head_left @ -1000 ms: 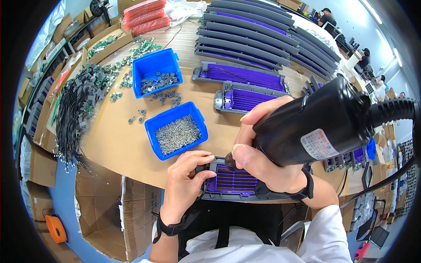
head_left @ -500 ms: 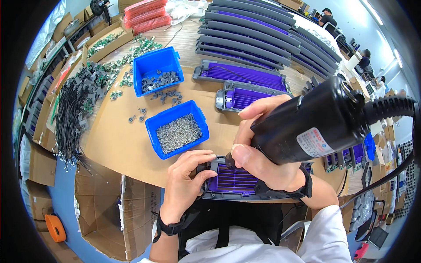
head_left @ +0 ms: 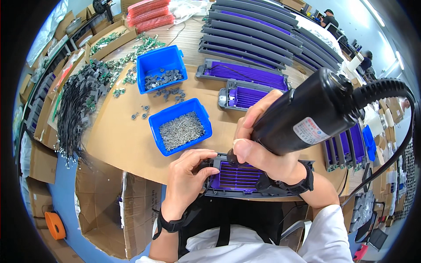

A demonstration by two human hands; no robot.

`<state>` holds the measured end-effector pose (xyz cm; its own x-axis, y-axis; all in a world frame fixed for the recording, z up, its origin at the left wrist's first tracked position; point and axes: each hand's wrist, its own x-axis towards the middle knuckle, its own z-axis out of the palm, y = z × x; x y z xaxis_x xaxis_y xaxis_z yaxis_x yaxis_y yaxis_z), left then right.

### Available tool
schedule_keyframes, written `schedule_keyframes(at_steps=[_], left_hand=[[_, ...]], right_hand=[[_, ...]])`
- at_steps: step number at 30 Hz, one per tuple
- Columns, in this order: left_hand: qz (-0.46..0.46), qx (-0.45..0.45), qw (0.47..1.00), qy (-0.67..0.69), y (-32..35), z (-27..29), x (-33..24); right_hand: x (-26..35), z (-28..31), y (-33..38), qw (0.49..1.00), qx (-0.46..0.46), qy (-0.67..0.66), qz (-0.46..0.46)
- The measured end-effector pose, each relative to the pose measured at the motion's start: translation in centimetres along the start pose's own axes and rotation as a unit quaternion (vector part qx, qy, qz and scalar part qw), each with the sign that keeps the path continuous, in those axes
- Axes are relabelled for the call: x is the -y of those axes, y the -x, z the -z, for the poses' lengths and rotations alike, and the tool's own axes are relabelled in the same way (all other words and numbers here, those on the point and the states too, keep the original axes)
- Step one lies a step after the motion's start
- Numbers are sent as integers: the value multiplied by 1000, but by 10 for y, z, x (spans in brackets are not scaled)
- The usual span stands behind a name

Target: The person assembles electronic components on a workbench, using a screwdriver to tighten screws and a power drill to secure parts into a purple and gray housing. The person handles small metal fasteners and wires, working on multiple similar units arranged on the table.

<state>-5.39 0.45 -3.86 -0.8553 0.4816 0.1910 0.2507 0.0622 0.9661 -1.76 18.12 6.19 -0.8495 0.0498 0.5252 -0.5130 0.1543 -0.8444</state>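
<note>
"State?"
"Right grip [head_left: 274, 163] closed round black electric screwdriver [head_left: 298, 120]; left grip [head_left: 189, 172] pinches left end of purple-grey grille panel [head_left: 237, 177]."
"Panel where?"
"Near edge of surface [head_left: 193, 46], under the screwdriver's nose, close to blue bin [head_left: 188, 107] of silver screws [head_left: 182, 130]."

Tube lights [head_left: 373, 13] are glowing at upper right, highlights are gleaming on the black tool [head_left: 300, 110], and fisheye distortion is bending edges.

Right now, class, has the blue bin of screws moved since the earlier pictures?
No: the screw bin keeps its place against the loose grey parts; only the view shifted.
</note>
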Motion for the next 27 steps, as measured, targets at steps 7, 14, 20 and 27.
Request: schedule_keyframes(at_steps=[7,14,20,27], left_hand=[[-10,-3,1000,-22,1,1,-5],[-31,-6,999,-33,2,1,-3],[-60,3,996,-65,1,4,-3],[-76,-1,995,-62,1,4,-3]], right_hand=[[3,-2,0,1000,10,20,2],[17,-3,-8,999,-29,38,-13],[23,-24,-29,996,-84,-25,-1],[-18,-39,-42,990,-115,-76,38]])
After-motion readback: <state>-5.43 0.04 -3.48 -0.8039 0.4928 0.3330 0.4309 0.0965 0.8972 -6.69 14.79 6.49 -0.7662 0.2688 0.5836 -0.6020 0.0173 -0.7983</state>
